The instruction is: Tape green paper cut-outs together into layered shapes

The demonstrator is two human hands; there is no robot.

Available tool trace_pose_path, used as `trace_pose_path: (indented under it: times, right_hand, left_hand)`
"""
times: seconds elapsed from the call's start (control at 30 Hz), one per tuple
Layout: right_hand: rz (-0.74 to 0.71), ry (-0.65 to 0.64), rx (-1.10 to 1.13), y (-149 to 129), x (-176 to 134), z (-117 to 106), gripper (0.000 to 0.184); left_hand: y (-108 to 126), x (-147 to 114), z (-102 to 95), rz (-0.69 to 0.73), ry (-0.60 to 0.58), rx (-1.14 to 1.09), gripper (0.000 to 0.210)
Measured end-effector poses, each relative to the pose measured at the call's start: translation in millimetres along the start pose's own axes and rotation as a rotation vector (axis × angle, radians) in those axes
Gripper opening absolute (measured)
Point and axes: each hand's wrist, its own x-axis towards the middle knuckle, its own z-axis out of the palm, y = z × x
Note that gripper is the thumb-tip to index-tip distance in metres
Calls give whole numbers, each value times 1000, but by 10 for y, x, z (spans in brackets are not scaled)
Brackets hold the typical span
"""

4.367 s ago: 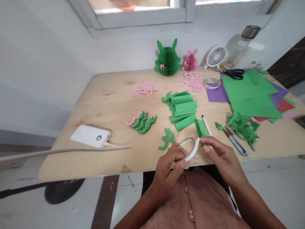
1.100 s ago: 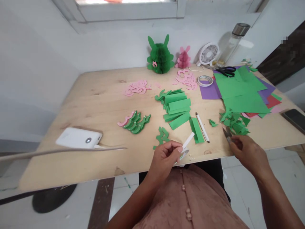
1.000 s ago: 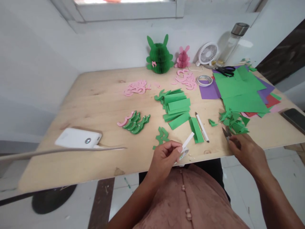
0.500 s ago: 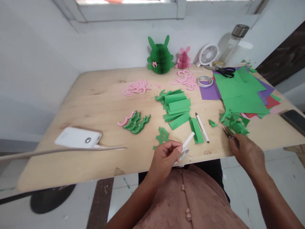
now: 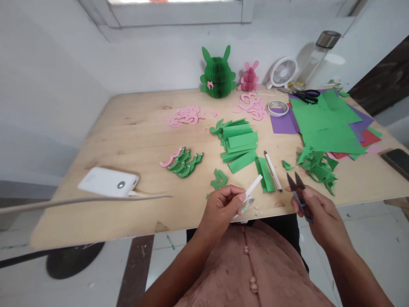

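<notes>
**Snips Lifted, Tape Held Steady**

Your right hand [image 5: 326,215] is what has changed. A moment ago it was down by the crumpled heap of green paper scraps [image 5: 316,164], covering part of it; now it has come back toward the near edge of the pale wooden table [image 5: 134,140], and the heap shows whole again on the right. With it have come the small dark-bladed snips with blue-grey handles [image 5: 298,200]. Your right fingers curl round the handles, the thumb along one side, and the two blades stand apart with their tips toward the far side.

Your left hand [image 5: 223,204] has hardly changed. Its thumb and forefinger are pressed together, pinching the ring-shaped roll of white tape [image 5: 247,205], which is turned almost edge-on at the near edge. (How the remaining fingers bear on the roll, I cannot tell.) A straight white strip of tape [image 5: 254,186] sticks out toward the far right.

For the work in hand, I judge this to mean that tape and cutting tool are both ready, though blades and strip are well apart. The folded strip of green paper [image 5: 264,175] and the slim white pen [image 5: 272,169] lie just beyond, between your hands.
</notes>
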Motion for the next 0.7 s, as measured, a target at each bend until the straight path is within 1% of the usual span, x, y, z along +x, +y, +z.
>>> trace_pose_path:
  times: [0.1, 0.2, 0.3, 0.4, 0.53, 0.7]
  right_hand:
    - [23, -107, 63, -22, -32, 138, 46]
    - [32, -193, 81, -50, -46, 233, 44]
    - [64, -250, 141, -66, -56, 286, 40]
    - [124, -268, 199, -61, -63, 310, 38]
    - [186, -262, 268, -50, -76, 318, 35]
    - [229, -266, 300, -45, -95, 316, 36]
  left_hand:
    - [14, -18, -3, 26, -5, 18, 17]
    - [24, -31, -4, 44, -4, 49, 18]
    - [27, -36, -7, 64, -11, 78, 20]
    - [14, -36, -17, 88, -21, 129, 20]
    - [-4, -40, -23, 131, -19, 216, 19]
    - [11, -58, 5, 159, -11, 280, 19]
